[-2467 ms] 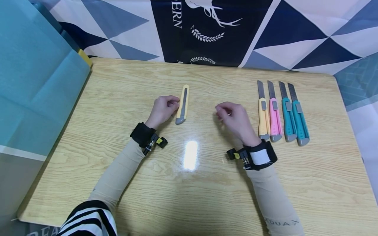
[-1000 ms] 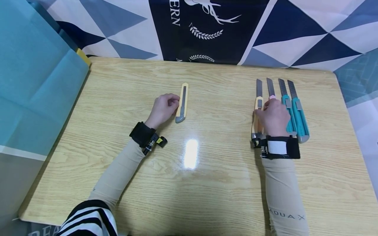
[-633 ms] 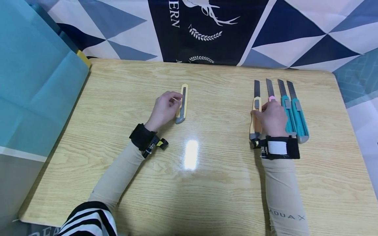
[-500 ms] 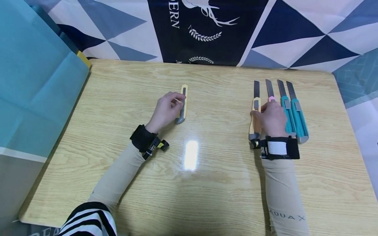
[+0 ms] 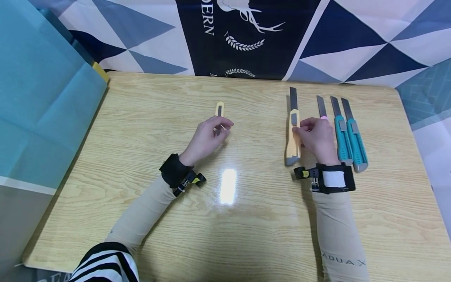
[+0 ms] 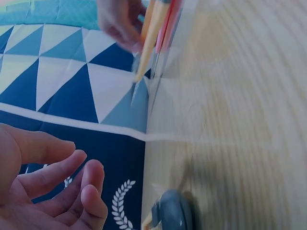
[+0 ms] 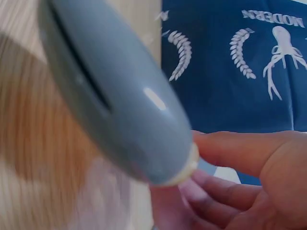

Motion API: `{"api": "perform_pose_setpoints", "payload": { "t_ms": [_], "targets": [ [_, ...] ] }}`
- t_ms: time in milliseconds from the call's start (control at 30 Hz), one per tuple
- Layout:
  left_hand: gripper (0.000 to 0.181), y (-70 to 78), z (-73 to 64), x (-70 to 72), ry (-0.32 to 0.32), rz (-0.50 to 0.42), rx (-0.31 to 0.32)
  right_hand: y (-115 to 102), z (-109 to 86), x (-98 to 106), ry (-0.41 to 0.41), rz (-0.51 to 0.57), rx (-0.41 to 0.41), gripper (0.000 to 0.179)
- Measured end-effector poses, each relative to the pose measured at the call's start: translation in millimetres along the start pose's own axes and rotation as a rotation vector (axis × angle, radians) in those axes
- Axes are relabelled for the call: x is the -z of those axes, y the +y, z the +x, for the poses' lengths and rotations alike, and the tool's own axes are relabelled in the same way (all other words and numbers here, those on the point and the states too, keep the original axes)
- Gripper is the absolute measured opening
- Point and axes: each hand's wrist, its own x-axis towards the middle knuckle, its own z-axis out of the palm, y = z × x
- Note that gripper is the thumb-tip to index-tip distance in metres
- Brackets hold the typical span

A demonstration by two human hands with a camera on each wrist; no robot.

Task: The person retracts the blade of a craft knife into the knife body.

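Note:
My right hand (image 5: 311,133) grips an orange utility knife (image 5: 293,137) by its handle, blade out and pointing away, just left of the row of knives. Up close in the right wrist view, its grey butt end (image 7: 115,96) sits against my fingers (image 7: 249,163). My left hand (image 5: 215,131) lies with relaxed fingers over a yellow knife (image 5: 219,109) with its blade drawn in, hiding the lower half. In the left wrist view the fingers (image 6: 72,191) hold nothing, and the knife's grey end (image 6: 170,215) lies beside them.
A pink knife's blade (image 5: 320,105) shows beyond my right hand, and two teal knives (image 5: 349,133) lie right of it, blades out. The wooden table (image 5: 246,219) meets a teal sheet (image 5: 35,98) at the left and a patterned cloth (image 5: 246,35) behind.
My right hand went from the table's middle to the row, gripped the orange knife and carried it left and forward. My left hand slid from beside the yellow knife to over it.

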Motion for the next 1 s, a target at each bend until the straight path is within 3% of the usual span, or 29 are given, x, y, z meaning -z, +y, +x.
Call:
{"api": "perform_pose_setpoints", "payload": {
  "t_ms": [200, 467, 700, 833, 1000],
  "targets": [
    [0.017, 1.8, -2.5, -12.0, -0.061, -0.045, -0.025, -14, -2.6, -9, -0.065, 0.274, 0.074, 0.026],
    [0.018, 5.4, -6.4, -26.3, -0.149, -0.136, -0.009, -41, -12.8, -23, -0.090, 0.493, 0.175, 0.030],
    [0.022, 7.5, -7.6, -32.2, -0.262, -0.220, 0.073, -56, -20.4, -29, -0.070, 0.557, 0.216, 0.029],
    [0.022, 8.1, -7.8, -35.2, -0.286, -0.224, 0.123, -70, -28.4, -26, -0.066, 0.561, 0.244, 0.028],
    [0.021, 8.2, -8.7, -36.9, -0.312, -0.319, 0.188, -84, -36.8, -22, -0.077, 0.577, 0.268, 0.025]
  ]
}}
